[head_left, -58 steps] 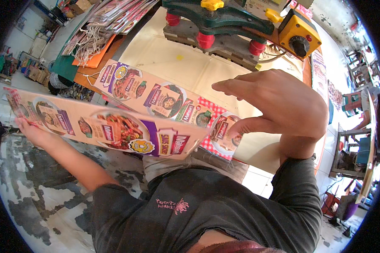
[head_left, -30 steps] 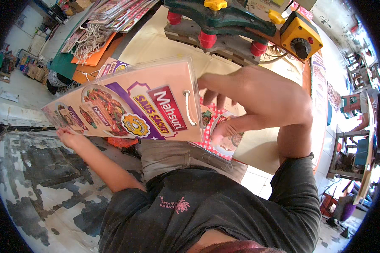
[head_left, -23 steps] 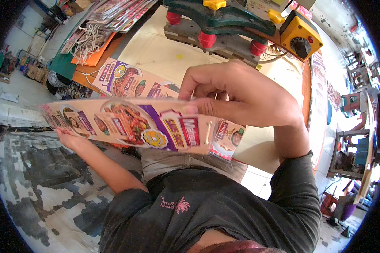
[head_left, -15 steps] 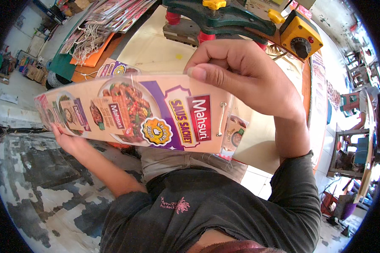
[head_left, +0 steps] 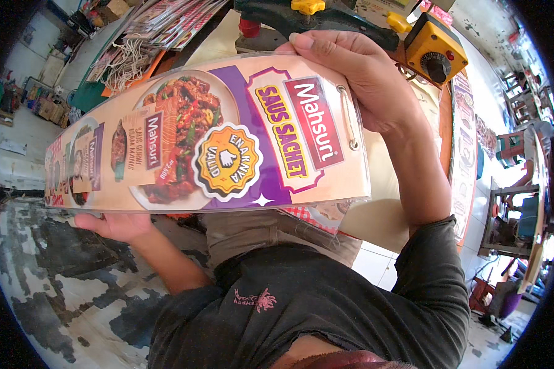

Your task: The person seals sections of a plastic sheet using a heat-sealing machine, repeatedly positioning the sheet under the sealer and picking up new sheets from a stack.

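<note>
A long laminated hanging sign (head_left: 228, 141), peach and purple with a food picture, is held up in front of me. A white cord (head_left: 348, 117) runs through eyelets at its right end. My right hand (head_left: 366, 71) pinches its upper edge near that end, the thumb on top. My left hand (head_left: 120, 226) is at the lower edge near the left end; its thumb points left, and the other fingers are hidden behind the sign. Part of another printed sheet (head_left: 317, 218) with a red checked border shows below it.
Behind stands a dark green machine (head_left: 277, 21) with a yellow knob (head_left: 308, 6). A yellow control box (head_left: 436, 52) with a black dial is to its right. At the far left lies a pile of printed signs (head_left: 172, 24) with white cords (head_left: 126, 64).
The sign has come closer and its right end has risen, facing me more squarely. My right hand moved up with it. My left hand's fingers have gone from the front to below and behind.
</note>
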`<state>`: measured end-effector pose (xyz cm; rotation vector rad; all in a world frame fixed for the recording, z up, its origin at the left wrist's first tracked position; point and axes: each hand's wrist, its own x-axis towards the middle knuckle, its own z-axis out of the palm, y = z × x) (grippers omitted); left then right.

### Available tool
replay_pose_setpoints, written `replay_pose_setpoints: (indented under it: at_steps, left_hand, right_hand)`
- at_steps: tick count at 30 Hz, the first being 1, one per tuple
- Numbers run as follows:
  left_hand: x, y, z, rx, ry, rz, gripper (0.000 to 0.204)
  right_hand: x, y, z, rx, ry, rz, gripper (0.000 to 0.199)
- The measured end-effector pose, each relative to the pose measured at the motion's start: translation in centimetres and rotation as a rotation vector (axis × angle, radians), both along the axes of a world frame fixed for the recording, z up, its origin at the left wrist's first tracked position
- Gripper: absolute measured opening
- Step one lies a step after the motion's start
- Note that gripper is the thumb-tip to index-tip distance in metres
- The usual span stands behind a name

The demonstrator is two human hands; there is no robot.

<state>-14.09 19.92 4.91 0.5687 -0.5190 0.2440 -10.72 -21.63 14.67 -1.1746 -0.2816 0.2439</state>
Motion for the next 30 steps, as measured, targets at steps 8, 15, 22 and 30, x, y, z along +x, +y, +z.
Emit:
replay_pose_setpoints:
  at_steps: [8, 15, 22, 30]
  left_hand:
    - [-1.3, -4.4, -5.6, 0.09, 0.216, -0.328, 0.101]
    - [-1.5, -9.0, -6.3, -0.061, 0.473, -0.388, 0.095]
    - [-1.9, -9.7, -5.8, -0.066, 0.426, -0.397, 0.088]
    - [-0.7, -4.8, -3.3, -0.056, 0.011, -0.483, 0.081]
  right_hand:
    - [-0.4, 0.6, 0.4, 0.05, -0.005, -0.001, 0.035]
    - [-0.8, 0.9, 0.7, 0.017, -0.004, 0.019, 0.036]
    - [-0.6, 0.7, 0.5, -0.049, -0.067, 0.018, 0.037]
    - [-0.3, -0.4, 1.1, -0.175, -0.113, 0.007, 0.031]
